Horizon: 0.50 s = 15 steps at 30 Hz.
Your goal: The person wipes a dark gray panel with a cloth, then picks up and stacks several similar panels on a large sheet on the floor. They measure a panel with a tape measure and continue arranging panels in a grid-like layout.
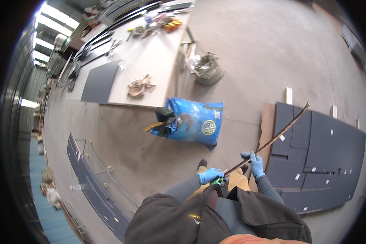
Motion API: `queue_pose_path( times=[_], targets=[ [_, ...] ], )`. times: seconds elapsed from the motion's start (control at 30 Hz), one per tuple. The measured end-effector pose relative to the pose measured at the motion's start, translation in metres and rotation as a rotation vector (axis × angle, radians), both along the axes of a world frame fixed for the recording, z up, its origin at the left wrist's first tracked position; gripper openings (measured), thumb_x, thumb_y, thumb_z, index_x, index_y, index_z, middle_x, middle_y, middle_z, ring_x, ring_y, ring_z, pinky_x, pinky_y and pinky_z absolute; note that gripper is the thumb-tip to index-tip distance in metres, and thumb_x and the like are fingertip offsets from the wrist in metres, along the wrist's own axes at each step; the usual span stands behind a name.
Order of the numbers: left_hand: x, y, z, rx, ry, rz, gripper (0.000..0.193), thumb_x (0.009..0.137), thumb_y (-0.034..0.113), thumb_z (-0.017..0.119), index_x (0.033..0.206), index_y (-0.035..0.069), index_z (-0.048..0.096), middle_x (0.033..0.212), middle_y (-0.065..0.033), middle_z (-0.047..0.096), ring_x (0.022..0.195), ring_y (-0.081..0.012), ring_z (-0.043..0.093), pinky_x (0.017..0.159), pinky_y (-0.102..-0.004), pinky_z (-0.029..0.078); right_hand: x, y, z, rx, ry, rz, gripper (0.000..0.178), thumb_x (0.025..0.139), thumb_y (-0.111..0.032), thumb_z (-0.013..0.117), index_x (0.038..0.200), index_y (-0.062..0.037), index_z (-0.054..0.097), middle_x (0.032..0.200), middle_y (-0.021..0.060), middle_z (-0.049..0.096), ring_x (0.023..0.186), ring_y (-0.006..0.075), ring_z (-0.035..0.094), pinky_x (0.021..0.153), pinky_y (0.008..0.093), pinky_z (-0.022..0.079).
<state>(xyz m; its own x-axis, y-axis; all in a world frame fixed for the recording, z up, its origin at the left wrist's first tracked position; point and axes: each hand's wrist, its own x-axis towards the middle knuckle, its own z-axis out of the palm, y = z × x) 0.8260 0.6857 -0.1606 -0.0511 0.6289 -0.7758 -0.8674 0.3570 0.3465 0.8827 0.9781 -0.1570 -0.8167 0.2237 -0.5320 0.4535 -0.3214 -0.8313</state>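
My right hand [256,164], in a light blue glove, is closed around a long, thin brown stick [281,133]. The stick slants up to the right, its far end rising over the grey panels. At its lower end is my left hand [210,175], gloved in the same blue and closed, with its fingers at the stick. A small green piece [218,181] shows just under the left hand; whether it belongs to the stick I cannot tell. Both hands are in front of my body, above my shoes.
Ahead lies a stuffed blue sack [195,122]. Beyond it stand a greenish sack [208,69] and a white-topped table [150,57] bearing a crumpled cloth [140,86] and a grey board [99,82]. Stacked dark grey panels [313,162] lie at right; a cart with long panels [94,185] stands left.
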Motion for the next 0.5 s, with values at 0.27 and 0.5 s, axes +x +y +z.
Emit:
queue_pose_path(
  times=[0.27, 0.5],
  targets=[
    [-0.039, -0.199, 0.038, 0.349, 0.239, 0.302, 0.032, 0.102, 0.017, 0.063, 0.128, -0.003, 0.064, 0.123, -0.0145, 0.072, 0.103, -0.0225, 0.07, 0.097, -0.0374, 0.056, -0.089, -0.235, 0.024, 0.013, 0.048, 0.527, 0.044, 0.111, -0.032, 0.053, 0.116, 0.0047, 0.076, 0.111, 0.0123, 0.079, 0.104, 0.0205, 0.072, 0.098, 0.0349, 0.054],
    [-0.119, -0.375, 0.105, 0.288, 0.078, 0.717, 0.029, 0.107, 0.027, 0.058, 0.121, 0.003, 0.067, 0.11, -0.0086, 0.072, 0.097, -0.0181, 0.07, 0.086, -0.0338, 0.057, -0.176, -0.463, 0.085, -0.136, 0.06, 0.471, 0.037, 0.108, -0.034, 0.06, 0.121, -0.0013, 0.073, 0.092, -0.0032, 0.067, 0.084, 0.0082, 0.06, 0.077, 0.0264, 0.05]
  ],
)
